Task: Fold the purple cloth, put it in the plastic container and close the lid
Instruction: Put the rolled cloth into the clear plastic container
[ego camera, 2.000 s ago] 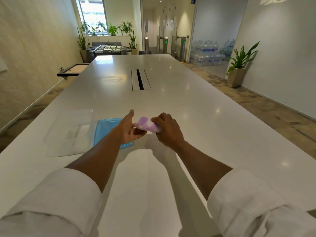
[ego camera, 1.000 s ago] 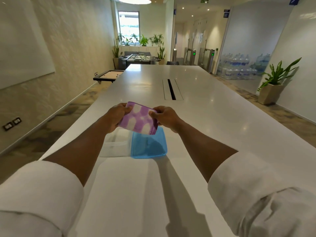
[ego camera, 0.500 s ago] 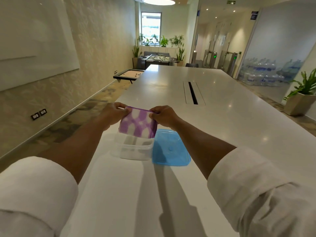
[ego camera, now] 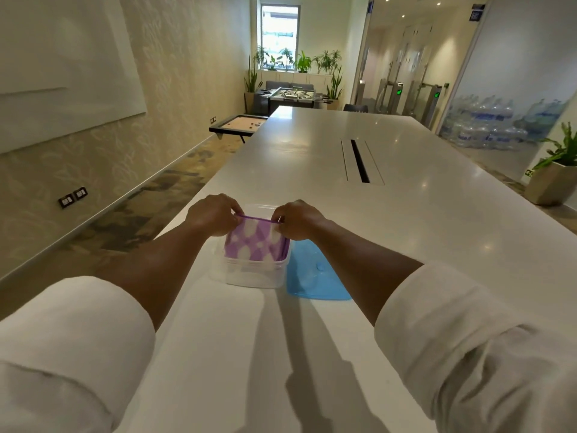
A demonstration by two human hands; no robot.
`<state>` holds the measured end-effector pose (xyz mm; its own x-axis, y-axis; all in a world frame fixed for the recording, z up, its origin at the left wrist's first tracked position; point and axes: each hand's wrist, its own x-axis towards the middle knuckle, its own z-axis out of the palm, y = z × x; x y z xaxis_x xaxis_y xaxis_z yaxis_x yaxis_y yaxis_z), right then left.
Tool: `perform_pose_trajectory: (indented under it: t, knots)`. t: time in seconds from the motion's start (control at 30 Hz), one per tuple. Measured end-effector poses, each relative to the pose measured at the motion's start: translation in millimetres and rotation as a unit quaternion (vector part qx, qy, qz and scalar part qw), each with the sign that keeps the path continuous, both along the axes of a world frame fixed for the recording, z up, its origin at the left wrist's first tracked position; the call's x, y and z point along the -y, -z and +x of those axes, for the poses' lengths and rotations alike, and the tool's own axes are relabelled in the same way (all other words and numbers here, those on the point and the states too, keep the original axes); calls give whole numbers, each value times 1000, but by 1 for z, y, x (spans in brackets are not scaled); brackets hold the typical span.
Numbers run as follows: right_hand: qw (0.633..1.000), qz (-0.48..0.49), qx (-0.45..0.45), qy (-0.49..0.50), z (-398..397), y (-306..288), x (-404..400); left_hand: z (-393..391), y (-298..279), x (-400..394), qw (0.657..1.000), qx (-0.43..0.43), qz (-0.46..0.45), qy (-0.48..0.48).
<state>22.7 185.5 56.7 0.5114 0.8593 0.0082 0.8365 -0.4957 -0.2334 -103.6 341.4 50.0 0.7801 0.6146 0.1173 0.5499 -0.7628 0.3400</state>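
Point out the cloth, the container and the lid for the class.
cloth (ego camera: 254, 242), head view, on its purple-and-white front face.
container (ego camera: 249, 275), head view, on its clear near wall.
lid (ego camera: 313, 278), head view, on its blue top, lying beside the container.

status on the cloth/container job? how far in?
Done: the purple cloth is folded into a small square. In hand: left hand and right hand pinch its top corners, its lower part inside the open plastic container. Left: release it, then fit the blue lid, lying flat on the table beside the container.
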Motion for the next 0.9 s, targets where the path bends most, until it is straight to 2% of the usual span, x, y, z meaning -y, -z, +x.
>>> perform_pose_trajectory:
  t: [0.27,0.4,0.73,0.9]
  knots:
    - [987,-110,108,-37,-8,15,-9,8,13,10,987,-117,109,1]
    - [983,-111,141,-30,-8,23,-13,14,17,12,977,-147,156,9]
    - [998,21,65,13,4,33,-12,24,30,23,977,-155,142,27]
    - [988,122,-10,91,17,30,-7,33,26,27,987,-81,134,18]
